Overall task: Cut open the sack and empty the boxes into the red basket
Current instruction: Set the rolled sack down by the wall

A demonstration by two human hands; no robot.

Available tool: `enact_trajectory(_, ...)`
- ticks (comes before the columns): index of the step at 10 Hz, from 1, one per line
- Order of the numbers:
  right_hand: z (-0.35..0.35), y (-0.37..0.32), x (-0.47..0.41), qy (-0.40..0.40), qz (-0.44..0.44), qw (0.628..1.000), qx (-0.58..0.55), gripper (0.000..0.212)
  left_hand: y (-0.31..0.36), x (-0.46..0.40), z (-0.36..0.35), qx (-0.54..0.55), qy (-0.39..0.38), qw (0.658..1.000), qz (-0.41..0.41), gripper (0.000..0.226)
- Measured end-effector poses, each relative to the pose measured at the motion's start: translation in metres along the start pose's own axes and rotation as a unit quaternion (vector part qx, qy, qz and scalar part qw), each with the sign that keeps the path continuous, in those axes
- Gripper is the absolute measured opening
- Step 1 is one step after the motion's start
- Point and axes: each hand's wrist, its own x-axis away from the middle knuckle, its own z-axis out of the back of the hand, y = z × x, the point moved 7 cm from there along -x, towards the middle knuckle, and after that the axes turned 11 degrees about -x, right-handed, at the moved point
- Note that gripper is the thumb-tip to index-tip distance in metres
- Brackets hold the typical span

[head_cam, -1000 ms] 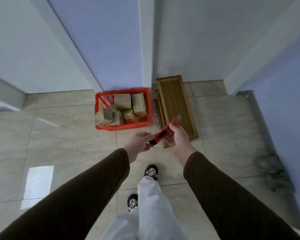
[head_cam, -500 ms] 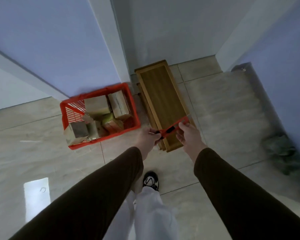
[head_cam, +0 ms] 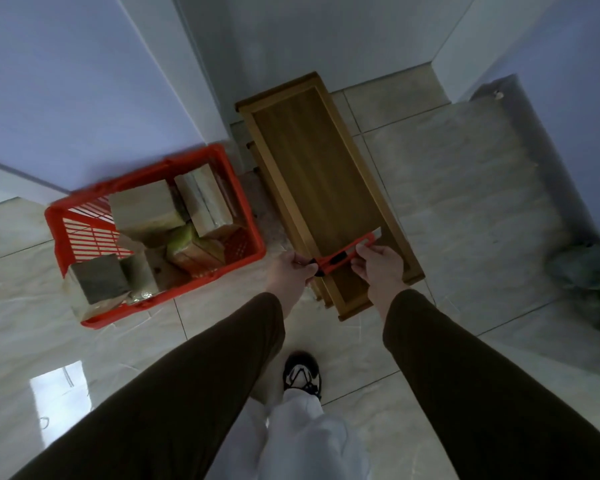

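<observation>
A red basket (head_cam: 246, 216) stands on the tiled floor against the wall at left, holding several cardboard boxes (head_cam: 142, 207). Right of it I hold a red utility knife (head_cam: 347, 252) level in both hands, its blade tip showing at the right end. My left hand (head_cam: 290, 268) pinches the handle's left end; my right hand (head_cam: 378, 268) grips the blade end. A crumpled greenish sack (head_cam: 589, 271) lies on the floor at the far right, blurred.
A long wooden tray-like shelf (head_cam: 312, 174) lies on the floor under my hands, running toward the wall corner. Walls close off the far side and the right. My shoe (head_cam: 302, 374) stands on the tiles below.
The view has swung right and down, so the basket slid left in frame. Both hands kept the knife and now hold it flatter over the wooden shelf.
</observation>
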Motion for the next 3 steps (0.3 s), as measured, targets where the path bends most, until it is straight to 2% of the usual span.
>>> enact_trajectory(1, -0.0007, -0.0020, -0.0054, 0.008, 0.013, 1.000, 0.007, 0.017, -0.0012, -0.0051, -0.0021, 0.001, 0.003, 1.000, -0.007, 0.008)
enact_trajectory(3, 0.0000, -0.0057, -0.0040, 0.006, 0.015, 0.998, 0.054, 0.024, -0.0026, -0.0058, -0.0035, -0.016, -0.013, 1.000, -0.004, 0.010)
